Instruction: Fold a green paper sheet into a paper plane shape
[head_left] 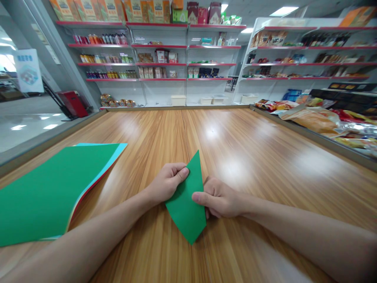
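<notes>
A folded green paper (187, 204), kite-shaped with a point at the top and bottom, lies on the wooden table (235, 149) in front of me. My left hand (166, 181) is curled at its left edge, thumb pressed on the paper near the upper point. My right hand (219, 198) is closed at the right edge, thumb pinching the paper's side. Both hands rest on the table top.
A stack of coloured paper sheets (50, 192), green on top with blue and red edges showing, lies at the left. Snack packets (318, 118) fill a bin along the right edge. Store shelves (182, 59) stand behind the table.
</notes>
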`<state>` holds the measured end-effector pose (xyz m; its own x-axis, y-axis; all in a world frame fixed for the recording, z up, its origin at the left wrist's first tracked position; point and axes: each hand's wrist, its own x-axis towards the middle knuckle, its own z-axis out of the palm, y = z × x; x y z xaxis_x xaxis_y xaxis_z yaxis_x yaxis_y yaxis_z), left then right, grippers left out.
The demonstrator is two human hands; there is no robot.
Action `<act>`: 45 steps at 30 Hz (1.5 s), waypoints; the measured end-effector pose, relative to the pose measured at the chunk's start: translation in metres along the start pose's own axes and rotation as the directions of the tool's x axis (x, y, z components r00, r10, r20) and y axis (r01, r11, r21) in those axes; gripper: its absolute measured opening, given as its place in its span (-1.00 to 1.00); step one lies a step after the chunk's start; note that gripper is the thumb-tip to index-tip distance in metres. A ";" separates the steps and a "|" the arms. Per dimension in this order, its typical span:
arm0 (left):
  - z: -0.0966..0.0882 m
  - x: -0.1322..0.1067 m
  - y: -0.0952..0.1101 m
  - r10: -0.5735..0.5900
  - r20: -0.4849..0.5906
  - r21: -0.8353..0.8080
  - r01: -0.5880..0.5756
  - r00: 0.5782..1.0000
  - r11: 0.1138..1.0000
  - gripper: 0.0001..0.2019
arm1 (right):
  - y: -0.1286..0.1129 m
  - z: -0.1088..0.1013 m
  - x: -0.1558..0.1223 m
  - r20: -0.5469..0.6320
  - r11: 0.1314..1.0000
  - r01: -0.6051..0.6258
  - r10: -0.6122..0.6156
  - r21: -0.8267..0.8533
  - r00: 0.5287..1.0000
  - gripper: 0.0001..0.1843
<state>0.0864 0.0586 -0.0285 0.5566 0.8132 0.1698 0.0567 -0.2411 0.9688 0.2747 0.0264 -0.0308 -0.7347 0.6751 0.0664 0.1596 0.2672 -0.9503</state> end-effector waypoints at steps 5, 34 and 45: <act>0.000 0.000 -0.003 -0.010 -0.043 -0.052 0.007 0.999 0.999 -0.56 | 0.000 -0.004 0.001 0.061 0.994 -0.078 0.074 0.074 0.995 -0.24; -0.007 0.002 -0.009 -0.142 -0.237 -0.355 0.051 0.961 0.934 -0.62 | -0.003 -0.002 0.001 0.018 0.996 -0.084 0.084 0.002 0.996 -0.24; -0.006 0.007 -0.004 -0.166 -0.284 -0.584 -0.033 0.944 0.811 -0.71 | 0.015 -0.019 0.017 -0.570 0.987 -0.084 -0.008 -0.135 0.822 -0.60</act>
<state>0.0853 0.0687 -0.0300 0.2807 0.9585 0.0505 -0.4568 0.0872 0.8853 0.2772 0.0543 -0.0382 -0.2290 0.9446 0.2352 0.3082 0.2995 -0.9029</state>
